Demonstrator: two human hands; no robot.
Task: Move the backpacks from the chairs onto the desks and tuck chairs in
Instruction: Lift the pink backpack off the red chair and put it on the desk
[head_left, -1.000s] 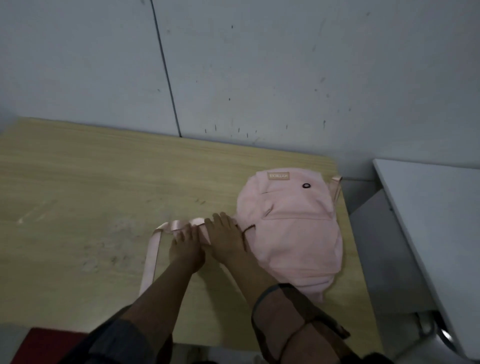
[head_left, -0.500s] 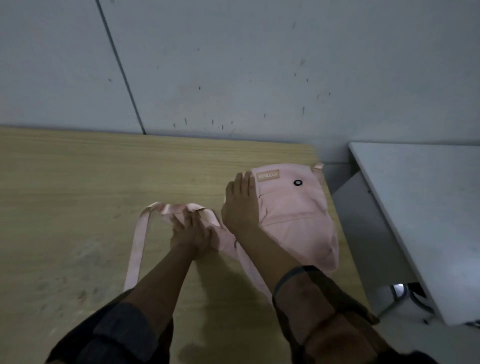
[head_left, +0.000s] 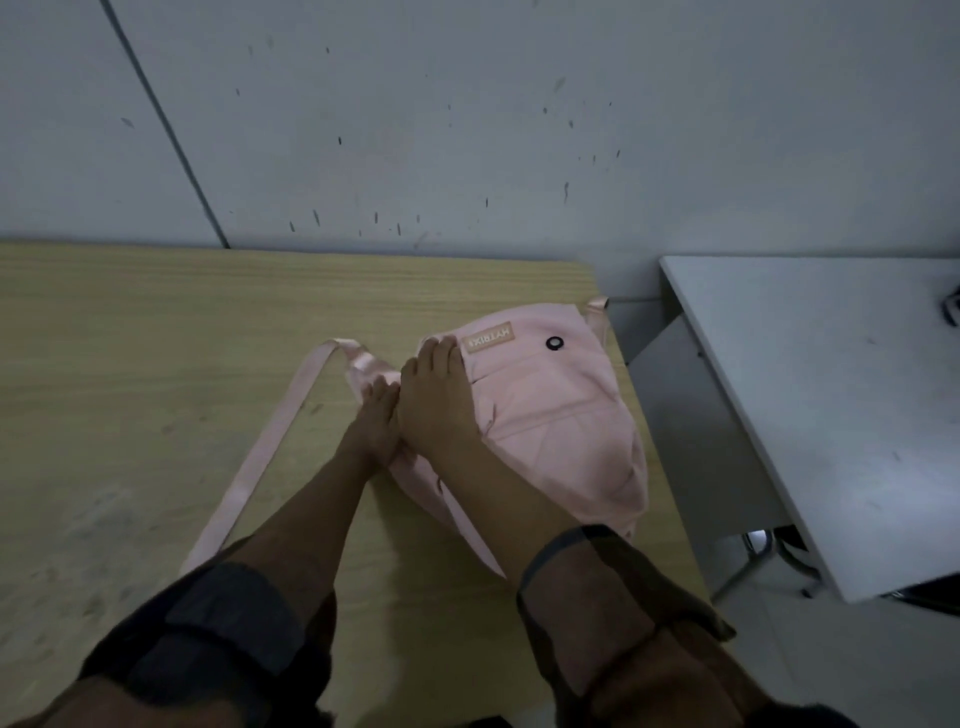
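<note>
a: left arm: dark grey sleeve pushed up past the forearm, thick folded cuff, soft matte fabric, a few creases.
b: right arm?
a: sheer dark mesh sleeve, see-through, with a narrow black elastic band at its end below the wrist. it wrinkles and bunches further up.
b: hands?
a: left hand and right hand both bare. can't make out rings, watch or gloves. forearms bare between hands and sleeves.
</note>
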